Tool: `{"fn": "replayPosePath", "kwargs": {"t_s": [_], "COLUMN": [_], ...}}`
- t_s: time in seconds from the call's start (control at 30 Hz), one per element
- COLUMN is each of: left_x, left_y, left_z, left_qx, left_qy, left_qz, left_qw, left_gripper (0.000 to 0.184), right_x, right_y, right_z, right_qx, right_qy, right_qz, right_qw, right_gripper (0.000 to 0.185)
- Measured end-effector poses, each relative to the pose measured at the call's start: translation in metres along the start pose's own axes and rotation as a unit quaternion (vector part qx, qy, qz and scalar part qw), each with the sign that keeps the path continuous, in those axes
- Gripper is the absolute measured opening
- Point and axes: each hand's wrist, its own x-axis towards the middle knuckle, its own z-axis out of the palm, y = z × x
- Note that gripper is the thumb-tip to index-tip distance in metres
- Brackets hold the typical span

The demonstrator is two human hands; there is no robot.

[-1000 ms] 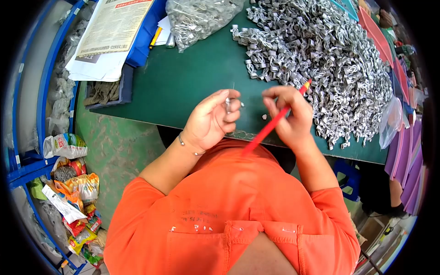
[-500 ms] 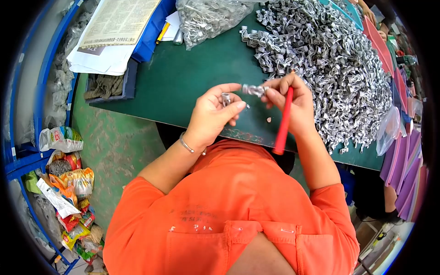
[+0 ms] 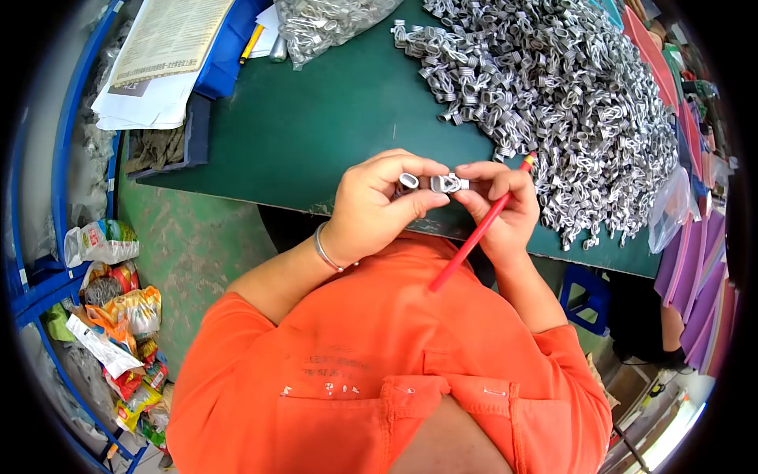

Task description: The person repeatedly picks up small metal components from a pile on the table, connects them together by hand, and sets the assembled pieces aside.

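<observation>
Small grey fitting (image 3: 450,184) above the near edge of the desk (image 3: 316,118): your left hand (image 3: 369,205) and right hand (image 3: 511,220) are meeting at it, thumbs and fingertips pinching it from both ends. Your left hand is also cradling a second fitting (image 3: 407,182); your right is gripping a red rod (image 3: 459,253) slantwise. A heap of similar fittings (image 3: 568,95) is lying to the right on the desk. The fitting is probably feeling light, stiff and hard, perhaps slick; its opposite ends are likely offering the surest hold.
</observation>
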Motion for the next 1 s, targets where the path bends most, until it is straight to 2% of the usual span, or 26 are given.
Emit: {"fn": "replayPosePath", "kwargs": {"t_s": [0.03,0.07,0.1,0.13,0.17,0.2,0.23,0.3,0.37,0.4,0.43,0.5,0.53,0.63,0.7,0.83,0.9,1.0], "left_x": [0.0,0.002,0.003,0.005,0.006,0.007,0.007,0.009,0.008,0.01,0.01,0.01,0.009,0.011,0.014,0.013,0.013,0.017], "left_y": [-0.001,-0.002,-0.005,-0.01,-0.01,-0.008,-0.006,-0.007,-0.016,-0.012,-0.012,-0.013,-0.01,-0.001,0.001,-0.003,-0.003,-0.001], "left_z": [-0.001,-0.003,-0.003,-0.001,0.0,0.0,0.001,-0.002,-0.008,-0.006,-0.005,-0.003,-0.001,0.003,0.005,0.002,0.006,0.012], "left_qx": [0.0,-0.083,-0.165,-0.224,-0.224,-0.303,-0.38,-0.375,-0.391,-0.382,-0.382,-0.298,-0.297,-0.274,-0.267,-0.2,-0.163,-0.161], "left_qy": [-0.003,0.0,0.002,-0.01,-0.016,-0.004,0.01,0.031,0.043,0.056,0.054,0.028,0.026,0.013,0.072,0.055,0.02,0.008], "left_qz": [-0.001,-0.078,-0.155,-0.159,-0.16,-0.197,-0.234,-0.24,-0.202,-0.219,-0.22,-0.228,-0.228,-0.21,-0.216,-0.219,-0.213,-0.217], "left_qw": [1.0,0.993,0.974,0.962,0.961,0.932,0.895,0.895,0.897,0.896,0.896,0.926,0.927,0.939,0.936,0.954,0.963,0.963], "left_gripper": [0.022,0.021,0.02,0.023,0.023,0.025,0.028,0.024,0.017,0.013,0.013,0.014,0.014,0.013,0.016,0.015,0.019,0.023], "right_x": [-0.001,-0.002,-0.002,0.0,0.001,-0.001,0.001,0.013,0.02,0.022,0.023,0.027,0.028,0.027,0.025,0.016,0.013,0.007], "right_y": [-0.003,-0.006,-0.011,-0.017,-0.02,-0.021,-0.024,-0.026,-0.021,-0.017,-0.017,-0.016,-0.013,-0.014,-0.014,-0.019,-0.021,-0.025], "right_z": [0.001,0.002,0.004,0.002,0.0,-0.002,-0.007,-0.023,-0.039,-0.043,-0.042,-0.037,-0.037,-0.033,-0.035,-0.039,-0.038,-0.031], "right_qx": [-0.073,-0.161,-0.167,-0.171,-0.176,-0.173,-0.247,-0.401,-0.511,-0.553,-0.554,-0.637,-0.642,-0.645,-0.645,-0.588,-0.45,-0.373], "right_qy": [-0.003,-0.006,-0.02,-0.054,-0.087,-0.068,-0.043,0.003,0.026,0.038,0.04,0.054,0.064,0.071,0.074,0.064,0.056,0.018], "right_qz": [-0.06,-0.124,-0.156,-0.179,-0.2,-0.199,-0.214,-0.226,-0.169,-0.155,-0.155,-0.061,-0.055,-0.038,-0.048,-0.044,-0.083,-0.095], "right_qw": [0.995,0.979,0.973,0.967,0.96,0.962,0.944,0.888,0.843,0.817,0.817,0.767,0.762,0.76,0.759,0.805,0.888,0.923], "right_gripper": [0.03,0.032,0.031,0.029,0.028,0.026,0.025,0.026,0.03,0.032,0.032,0.035,0.034,0.029,0.023,0.024,0.028,0.029]}}
